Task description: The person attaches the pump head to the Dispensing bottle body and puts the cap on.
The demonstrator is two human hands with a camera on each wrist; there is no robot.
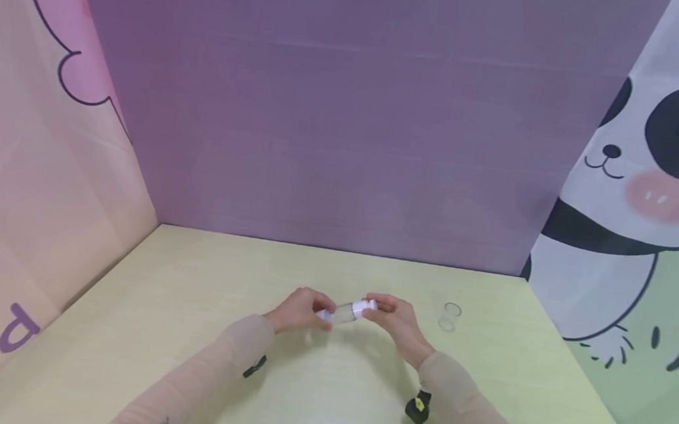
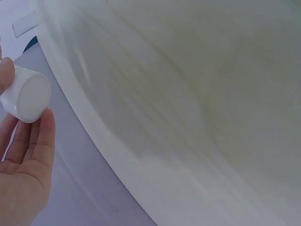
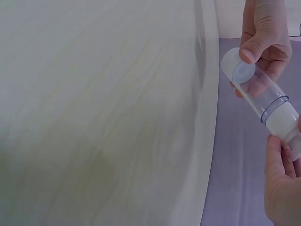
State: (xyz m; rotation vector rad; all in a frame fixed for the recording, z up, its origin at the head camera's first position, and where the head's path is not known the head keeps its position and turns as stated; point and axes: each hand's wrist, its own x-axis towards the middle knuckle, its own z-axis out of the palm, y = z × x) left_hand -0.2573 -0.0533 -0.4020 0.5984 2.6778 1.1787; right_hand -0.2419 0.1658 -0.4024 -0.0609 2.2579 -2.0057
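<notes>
Above the table, both hands hold a clear cylindrical bottle (image 1: 344, 313) with white ends, tilted slightly up to the right. My left hand (image 1: 303, 311) grips its white base between thumb and fingers; in the left wrist view the round white base (image 2: 34, 96) faces the camera. On the other end, my right hand (image 1: 397, 321) pinches the white collar (image 3: 282, 120) where it meets the clear tube. A narrower white tip, seen in the right wrist view, lies partly behind the right fingers (image 3: 275, 157). The tube looks see-through, with a whitish disc inside near the base.
Right of the hands, a clear piece with two ring-shaped outlines (image 1: 453, 309) lies on the pale wooden table (image 1: 327, 395). A purple backdrop (image 1: 344, 140) rises behind the table, with printed cloth panels at both sides. Black wrist devices (image 1: 418, 408) hang under the sleeves.
</notes>
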